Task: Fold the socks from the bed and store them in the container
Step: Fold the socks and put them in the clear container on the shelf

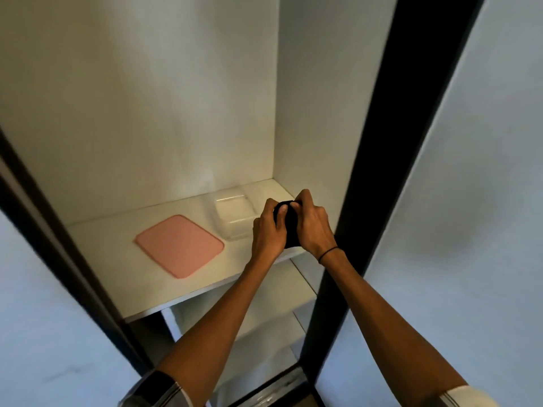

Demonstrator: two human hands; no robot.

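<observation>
Black knit, bunched into a compact sock bundle (289,227), clamped between both hands above the front right part of the white shelf (117,239). Left hand (269,227) wrapped round the bundle's left side, thumb pressed on top; right hand (311,223) closed over the right side and top, fingers curled at the upper edge. Both grips tight on the fabric, neither hand spread. Probably gripped from two sides to stop the fold springing apart before release.

Clear container (232,217) set toward the shelf's back right, open at the top, seemingly empty, though hard to read through transparent walls and motion blur. Pink lid (179,245) laid flat just left of the container, apart from it, presumably removed to free the opening.

Bundle located just right of and slightly nearer than the container, close to its near right corner, not yet over the opening. Contact between bundle and shelf not determinable. Thin black band (328,252) worn on the right wrist. Storage step judged pending: a short move left and back, then down.
</observation>
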